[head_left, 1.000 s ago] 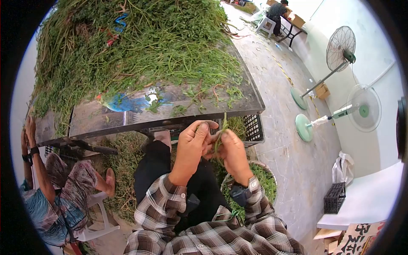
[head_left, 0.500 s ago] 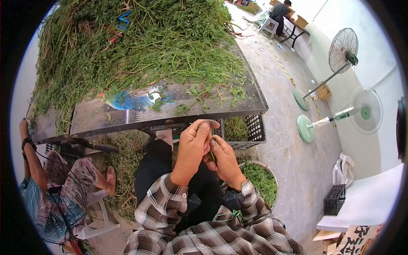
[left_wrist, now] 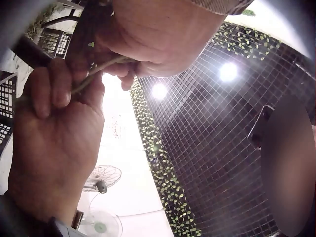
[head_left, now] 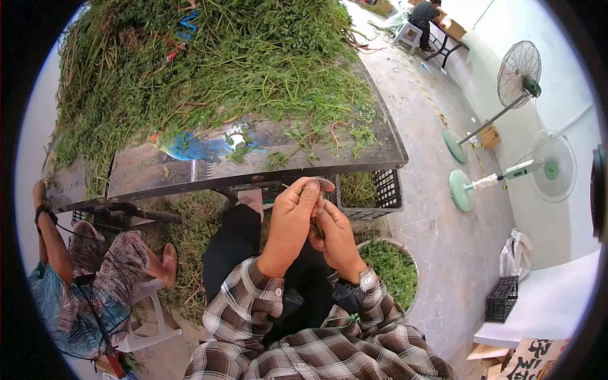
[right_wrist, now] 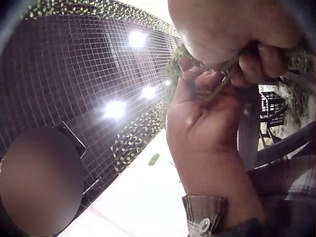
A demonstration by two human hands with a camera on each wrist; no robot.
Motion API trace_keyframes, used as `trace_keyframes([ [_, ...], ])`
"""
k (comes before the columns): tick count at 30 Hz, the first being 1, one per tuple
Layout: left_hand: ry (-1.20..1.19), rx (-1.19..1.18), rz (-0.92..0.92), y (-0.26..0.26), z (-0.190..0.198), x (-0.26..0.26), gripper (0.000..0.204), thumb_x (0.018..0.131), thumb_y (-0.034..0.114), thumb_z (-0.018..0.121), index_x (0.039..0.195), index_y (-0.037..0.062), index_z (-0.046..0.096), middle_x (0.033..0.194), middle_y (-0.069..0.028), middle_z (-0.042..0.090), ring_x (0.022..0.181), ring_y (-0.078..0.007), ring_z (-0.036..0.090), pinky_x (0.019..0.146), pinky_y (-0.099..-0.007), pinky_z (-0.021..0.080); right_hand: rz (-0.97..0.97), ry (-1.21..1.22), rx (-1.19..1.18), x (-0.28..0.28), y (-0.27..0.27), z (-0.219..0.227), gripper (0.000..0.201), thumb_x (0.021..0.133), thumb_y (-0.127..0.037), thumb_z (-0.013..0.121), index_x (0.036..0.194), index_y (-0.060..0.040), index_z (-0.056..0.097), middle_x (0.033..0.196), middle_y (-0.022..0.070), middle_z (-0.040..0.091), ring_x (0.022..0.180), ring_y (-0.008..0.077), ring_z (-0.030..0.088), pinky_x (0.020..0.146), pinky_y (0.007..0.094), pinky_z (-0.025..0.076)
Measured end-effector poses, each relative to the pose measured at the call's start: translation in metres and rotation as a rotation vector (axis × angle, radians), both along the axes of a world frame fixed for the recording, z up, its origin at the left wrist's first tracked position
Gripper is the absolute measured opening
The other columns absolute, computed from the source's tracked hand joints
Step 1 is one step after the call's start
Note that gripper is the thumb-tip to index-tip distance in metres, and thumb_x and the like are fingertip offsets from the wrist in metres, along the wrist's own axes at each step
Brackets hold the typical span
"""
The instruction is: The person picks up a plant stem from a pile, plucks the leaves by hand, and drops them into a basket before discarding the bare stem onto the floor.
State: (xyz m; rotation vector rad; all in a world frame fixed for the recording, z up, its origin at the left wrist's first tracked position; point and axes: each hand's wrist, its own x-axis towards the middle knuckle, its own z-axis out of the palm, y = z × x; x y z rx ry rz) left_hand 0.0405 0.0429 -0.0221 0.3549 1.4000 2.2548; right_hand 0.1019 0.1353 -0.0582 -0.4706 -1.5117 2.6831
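In front of the lap, my left hand (head_left: 291,218) and right hand (head_left: 335,237) meet with fingers curled. A thin green stem (left_wrist: 94,75) runs between them in the left wrist view, pinched by both. The same stem shows in the right wrist view, crossing the left hand's curled fingers, while the right hand (right_wrist: 232,29) covers its other end. Just beyond the hands is the edge of a dark wooden table (head_left: 253,170), bearing a big heap of leafy green stems (head_left: 209,69).
Under the table's right corner stands a black crate (head_left: 386,190) with greens. A round basket (head_left: 416,278) of leaves sits beside my right forearm. More stems cover the floor. Another person (head_left: 82,297) sits at left; two fans (head_left: 519,73) stand at right.
The right hand has come down and closer to the left hand; the stem that stood up between them is now mostly hidden by fingers. The head view has shifted slightly.
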Motion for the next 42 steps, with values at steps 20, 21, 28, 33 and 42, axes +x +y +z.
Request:
trace_keyframes([
  [20, 0.046, -0.112, -0.042, 0.001, -0.003, 0.001, 0.023, 0.093, 0.018, 0.048, 0.094, -0.0002, 0.062, 0.066, 0.0058, 0.044, 0.063, -0.0027, 0.038, 0.058, -0.0180, 0.033, -0.030, -0.013, 0.023, -0.001, -0.001, -0.011, 0.017, 0.095, -0.025, 0.046, 0.093, -0.0091, 0.051, 0.070, -0.0042, 0.046, 0.052, 0.0026, 0.037, 0.042, 0.0169, 0.024],
  [21, 0.048, -0.115, -0.046, 0.001, -0.003, 0.001, 0.023, 0.093, 0.018, 0.048, 0.094, -0.0004, 0.062, 0.066, 0.0059, 0.044, 0.063, -0.0027, 0.038, 0.058, -0.0180, 0.033, -0.036, -0.020, 0.016, -0.001, -0.001, -0.011, 0.017, 0.095, -0.025, 0.046, 0.093, -0.0090, 0.052, 0.070, -0.0042, 0.046, 0.052, 0.0026, 0.037, 0.043, 0.0169, 0.024],
  [28, 0.050, -0.099, -0.055, 0.003, -0.004, 0.001, 0.023, 0.093, 0.018, 0.049, 0.095, -0.0010, 0.062, 0.066, 0.0061, 0.043, 0.063, -0.0025, 0.038, 0.058, -0.0175, 0.032, -0.017, 0.007, 0.038, 0.000, -0.001, -0.021, 0.028, 0.096, -0.026, 0.043, 0.115, -0.0066, 0.052, 0.079, -0.0043, 0.054, 0.054, 0.0012, 0.042, 0.042, 0.0154, 0.027],
  [33, 0.064, -0.093, -0.056, 0.003, -0.007, 0.000, 0.023, 0.093, 0.018, 0.049, 0.096, -0.0012, 0.061, 0.066, 0.0063, 0.043, 0.064, -0.0022, 0.039, 0.058, -0.0171, 0.032, -0.031, -0.037, 0.007, 0.000, -0.002, -0.016, 0.016, 0.095, -0.024, 0.047, 0.095, -0.0095, 0.054, 0.071, -0.0047, 0.048, 0.055, 0.0020, 0.038, 0.044, 0.0161, 0.025],
  [42, 0.083, -0.094, -0.060, 0.002, -0.009, 0.000, 0.023, 0.093, 0.019, 0.049, 0.095, -0.0003, 0.061, 0.067, 0.0065, 0.044, 0.064, -0.0017, 0.040, 0.057, -0.0167, 0.032, -0.008, -0.005, 0.021, 0.001, 0.000, -0.028, 0.026, 0.096, -0.026, 0.044, 0.112, -0.0077, 0.054, 0.079, -0.0040, 0.054, 0.054, 0.0006, 0.043, 0.041, 0.0151, 0.027],
])
